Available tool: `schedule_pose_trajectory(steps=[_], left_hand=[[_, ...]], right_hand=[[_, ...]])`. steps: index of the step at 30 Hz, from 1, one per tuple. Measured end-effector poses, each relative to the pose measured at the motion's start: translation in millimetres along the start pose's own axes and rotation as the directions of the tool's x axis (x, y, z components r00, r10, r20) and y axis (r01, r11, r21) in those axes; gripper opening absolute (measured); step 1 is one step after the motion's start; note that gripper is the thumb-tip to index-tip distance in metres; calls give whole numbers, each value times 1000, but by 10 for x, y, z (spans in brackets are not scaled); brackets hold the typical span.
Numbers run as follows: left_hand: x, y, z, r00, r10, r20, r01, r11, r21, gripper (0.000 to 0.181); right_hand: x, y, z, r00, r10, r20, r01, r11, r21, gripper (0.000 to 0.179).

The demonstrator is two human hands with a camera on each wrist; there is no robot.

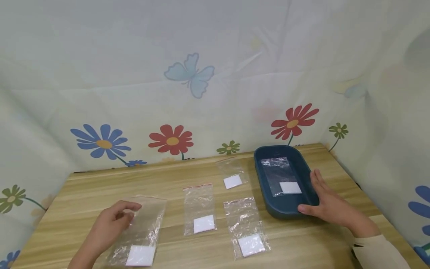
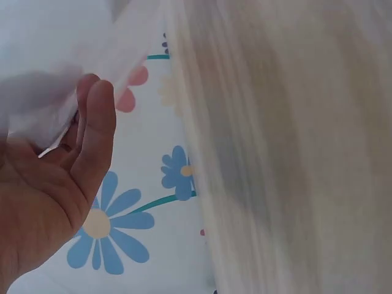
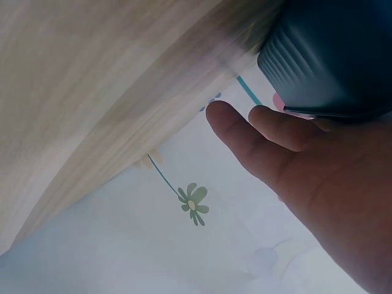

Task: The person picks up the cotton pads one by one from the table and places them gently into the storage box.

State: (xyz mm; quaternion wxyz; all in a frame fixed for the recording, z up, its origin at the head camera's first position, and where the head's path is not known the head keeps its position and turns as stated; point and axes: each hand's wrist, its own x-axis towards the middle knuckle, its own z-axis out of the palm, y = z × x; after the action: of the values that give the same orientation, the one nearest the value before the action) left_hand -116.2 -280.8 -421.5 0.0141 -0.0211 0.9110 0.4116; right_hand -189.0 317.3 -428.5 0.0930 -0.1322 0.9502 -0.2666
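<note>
My left hand (image 1: 111, 224) pinches the left side of a clear zip bag (image 1: 147, 220) with a white card (image 1: 140, 255) in its bottom. In the left wrist view, plastic film (image 2: 43, 101) runs in behind the bent fingers (image 2: 98, 122). At the right, my right hand (image 1: 336, 205) rests against a dark blue plastic basin (image 1: 283, 215), its thumb at the near rim and its straight fingers along the right wall. Inside the basin lies another zip bag (image 1: 277, 172) with a white card. The right wrist view shows extended fingers (image 3: 245, 138) beside the basin's outside; the thumb is hidden there.
Several more clear bags with white cards lie on the wooden table: a middle bag (image 1: 199, 201), a front bag (image 1: 243, 220) and a back bag (image 1: 238, 170). A flower-printed cloth (image 1: 228, 108) hangs behind and at both sides of the table (image 1: 198, 254).
</note>
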Motion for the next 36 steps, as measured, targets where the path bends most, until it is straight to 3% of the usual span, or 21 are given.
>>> schedule_pose_trajectory(steps=[2,6,9,15,24,27,32,36], left_hand=[[-10,12,-29,999,-14,31,13,999,38,39],[-5,20,-49,997,27,72,-34,994,104,59],[-18,12,-39,997,61,56,-68,991,120,49],[-52,41,-45,999,46,-8,-45,995,93,27],[-31,96,-90,999,16,31,-18,997,80,45],[-40,99,-79,997,83,-7,-82,992,99,47],[-49,100,-74,966,240,-96,-222,960,171,38],[-63,129,-106,979,179,-96,-158,969,189,30]], right_hand=[[3,1,4,1000,-1,0,1,1000,-1,122],[6,5,7,1000,-4,-3,4,1000,4,122],[4,5,17,1000,-11,-1,11,1000,8,122],[2,1,25,1000,-10,2,10,1000,8,123],[6,17,9,1000,12,16,-12,1000,-16,124],[9,22,9,1000,16,18,-16,1000,-14,124],[14,29,4,1000,14,15,-14,1000,-5,124],[14,31,1,1000,10,15,-10,1000,4,123]])
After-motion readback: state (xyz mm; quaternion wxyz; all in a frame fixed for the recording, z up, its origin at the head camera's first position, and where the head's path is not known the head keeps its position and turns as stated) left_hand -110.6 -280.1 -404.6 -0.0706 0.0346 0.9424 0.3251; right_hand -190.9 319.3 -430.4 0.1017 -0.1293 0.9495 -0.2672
